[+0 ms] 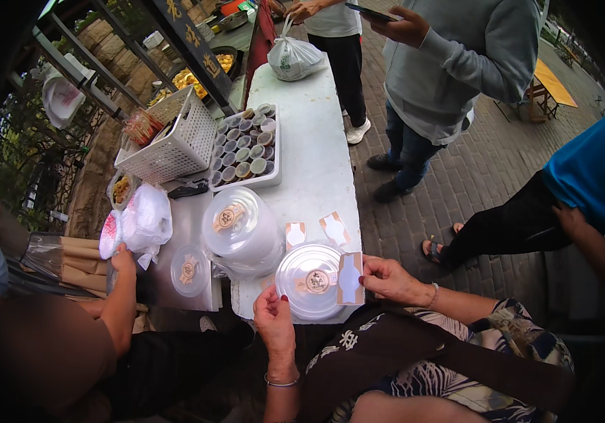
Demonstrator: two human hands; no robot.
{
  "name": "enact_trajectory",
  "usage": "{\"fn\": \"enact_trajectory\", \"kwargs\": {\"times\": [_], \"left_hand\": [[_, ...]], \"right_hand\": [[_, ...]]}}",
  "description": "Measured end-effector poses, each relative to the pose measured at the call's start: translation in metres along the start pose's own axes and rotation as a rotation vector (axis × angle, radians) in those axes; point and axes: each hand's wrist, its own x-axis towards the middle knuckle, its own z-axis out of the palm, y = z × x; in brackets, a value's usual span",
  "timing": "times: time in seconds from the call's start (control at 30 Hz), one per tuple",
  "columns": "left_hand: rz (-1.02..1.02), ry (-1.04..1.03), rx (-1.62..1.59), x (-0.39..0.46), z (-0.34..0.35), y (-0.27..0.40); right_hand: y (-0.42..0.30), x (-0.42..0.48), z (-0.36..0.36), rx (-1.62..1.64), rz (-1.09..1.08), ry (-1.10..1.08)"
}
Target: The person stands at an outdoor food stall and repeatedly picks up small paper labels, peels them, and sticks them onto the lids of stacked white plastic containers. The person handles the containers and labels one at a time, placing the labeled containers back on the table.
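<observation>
Before me, a stack of clear round plastic lids (302, 309) lies at the near end of the white counter. A kraft-coloured label (317, 281) with writing is on its top lid. My left hand (275, 320) has its thumb and fingers at the stack's left rim. Between thumb and fingers, my right hand (395, 280) pinches a sticker backing sheet (350, 278) by its right edge, over the right side of the lids. Two more backing sheets, one left (296, 233) and one right (334, 228), lie just behind. A bagged stack of lids (244, 232) stands to the left.
A white tray of lidded sauce cups (244, 143) and a perforated basket (170, 137) stand farther back. A tied plastic bag (293, 57) sits at the far end. At left, a co-worker's hand (122, 259) touches a white bag (147, 217). People stand along the counter's right side.
</observation>
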Motion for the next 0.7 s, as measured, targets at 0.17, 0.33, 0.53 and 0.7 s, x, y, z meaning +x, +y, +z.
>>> {"fn": "enact_trajectory", "kwargs": {"times": [0.17,0.33,0.53,0.7], "left_hand": [[0.041,0.011,0.066,-0.001,0.001,0.007],[0.121,-0.006,0.25,0.004,-0.003,0.007],[-0.08,-0.057,0.069,0.017,-0.007,-0.002],[-0.096,-0.094,0.028,0.019,-0.01,0.002]], "right_hand": [[0.003,0.0,-0.003,0.042,-0.012,-0.027],[0.006,0.001,-0.002,-0.018,0.024,0.006],[0.003,0.002,0.002,0.007,-0.035,0.009],[-0.001,0.001,0.003,0.012,0.028,0.03]]}}
